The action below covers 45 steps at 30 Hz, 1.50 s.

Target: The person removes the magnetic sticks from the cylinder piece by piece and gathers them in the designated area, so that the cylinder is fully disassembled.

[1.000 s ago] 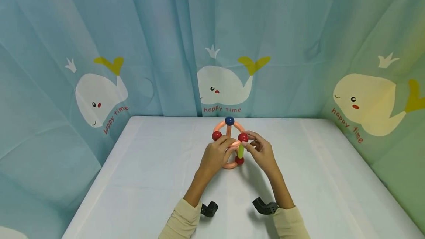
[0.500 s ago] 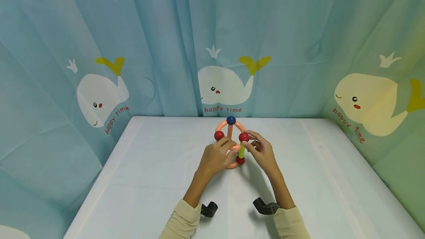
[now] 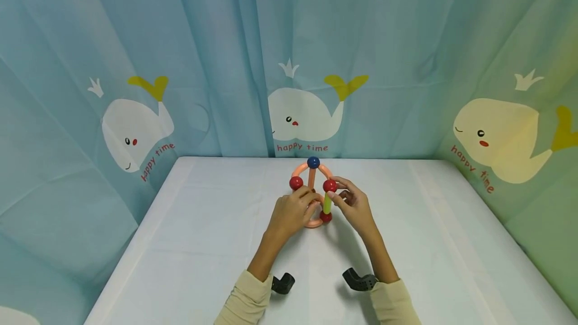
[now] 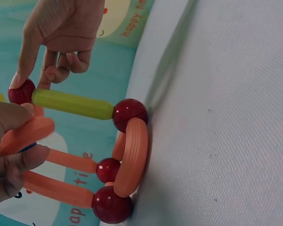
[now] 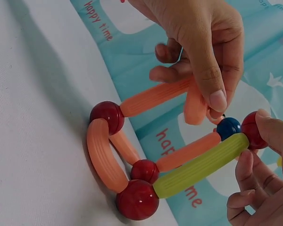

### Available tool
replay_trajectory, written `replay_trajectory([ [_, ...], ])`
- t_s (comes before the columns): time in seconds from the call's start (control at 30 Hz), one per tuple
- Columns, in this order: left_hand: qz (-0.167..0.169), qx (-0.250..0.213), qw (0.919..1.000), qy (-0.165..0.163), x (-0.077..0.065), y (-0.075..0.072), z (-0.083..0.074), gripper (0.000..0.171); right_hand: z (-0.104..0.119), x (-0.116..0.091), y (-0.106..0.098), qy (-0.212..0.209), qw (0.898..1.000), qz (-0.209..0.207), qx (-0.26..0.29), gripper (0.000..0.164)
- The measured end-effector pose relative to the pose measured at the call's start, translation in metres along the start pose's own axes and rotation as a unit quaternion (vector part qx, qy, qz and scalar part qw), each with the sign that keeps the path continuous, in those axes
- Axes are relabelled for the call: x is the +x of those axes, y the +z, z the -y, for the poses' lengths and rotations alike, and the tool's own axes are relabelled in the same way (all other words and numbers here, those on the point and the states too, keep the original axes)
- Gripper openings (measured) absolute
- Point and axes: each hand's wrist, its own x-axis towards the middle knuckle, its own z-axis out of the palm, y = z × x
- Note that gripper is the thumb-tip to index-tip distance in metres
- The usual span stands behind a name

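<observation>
A frame of magnetic rods and balls stands on the white table. My left hand (image 3: 292, 214) pinches a short curved orange rod (image 5: 195, 106) between thumb and fingers; one end of it points free. With thumb and fingers my right hand (image 3: 356, 207) grips the upper red ball (image 3: 329, 185), which sits on a green rod (image 4: 73, 103). That rod rises from a lower red ball (image 5: 137, 199). Straight orange rods (image 5: 188, 151) form other uprights, and curved orange rods (image 4: 133, 157) join the base balls. A blue ball (image 3: 313, 162) tops the frame. Another red ball (image 3: 296, 183) stands beside my left fingers.
The white tabletop (image 3: 203, 224) stretches around the frame. Behind it hangs a blue curtain (image 3: 226, 64) printed with whales. Black wrist mounts (image 3: 359, 280) stick out from both wrists above the table.
The curved orange rod in my left fingers has turned, its free end swinging from beside the right upper red ball to lower down. My right hand stays on that ball.
</observation>
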Motion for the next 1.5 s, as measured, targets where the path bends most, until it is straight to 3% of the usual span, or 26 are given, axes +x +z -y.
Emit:
replay_trajectory([
  [0.2, 0.003, -0.016, 0.9999, -0.007, -0.001, 0.0, -0.001, 0.017, 0.002, -0.001, 0.0, -0.001, 1.0, 0.001, -0.01, 0.04],
  [0.3, -0.013, -0.019, 0.9997, 0.001, 0.0, -0.002, -0.001, 0.017, 0.001, -0.001, 0.0, -0.003, 1.0, 0.002, -0.003, 0.04],
  [0.4, -0.066, -0.026, 0.9974, 0.015, 0.001, -0.004, -0.001, 0.015, 0.001, -0.001, 0.0, -0.003, 1.0, 0.002, 0.003, 0.04],
  [0.5, -0.144, -0.052, 0.9881, 0.01, 0.003, -0.009, 0.002, 0.012, 0.001, -0.001, 0.0, -0.001, 1.0, 0.003, 0.004, 0.04],
  [0.6, -0.206, -0.086, 0.9745, -0.025, 0.004, -0.014, 0.007, 0.011, 0.001, 0.0, 0.0, 0.002, 1.0, 0.005, 0.004, 0.041],
  [0.67, -0.224, -0.112, 0.9667, -0.054, 0.004, -0.015, 0.012, 0.011, 0.002, 0.001, 0.0, 0.005, 1.0, 0.005, 0.003, 0.041],
  [0.77, -0.219, -0.141, 0.9612, -0.091, 0.002, -0.015, 0.019, 0.017, 0.002, 0.001, 0.0, 0.006, 1.0, 0.01, 0.0, 0.041],
  [0.83, -0.202, -0.151, 0.9619, -0.105, 0.001, -0.014, 0.023, 0.021, 0.001, 0.002, 0.0, 0.005, 1.0, 0.011, -0.004, 0.041],
  [1.03, -0.154, -0.17, 0.9674, -0.109, -0.003, -0.009, 0.029, 0.023, -0.001, 0.001, -0.001, -0.004, 1.0, 0.012, -0.003, 0.043],
  [1.27, -0.144, -0.195, 0.9625, -0.122, -0.005, -0.003, 0.032, 0.024, -0.027, 0.004, -0.001, 0.001, 1.0, -0.01, -0.007, 0.044],
  [1.4, -0.13, -0.205, 0.9613, -0.129, -0.006, -0.003, 0.032, 0.025, -0.03, 0.003, -0.004, 0.004, 1.0, -0.024, -0.02, 0.039],
  [1.5, -0.134, -0.203, 0.9623, -0.122, -0.006, -0.003, 0.033, 0.024, -0.033, 0.001, -0.009, 0.038, 0.998, -0.023, -0.05, 0.04],
])
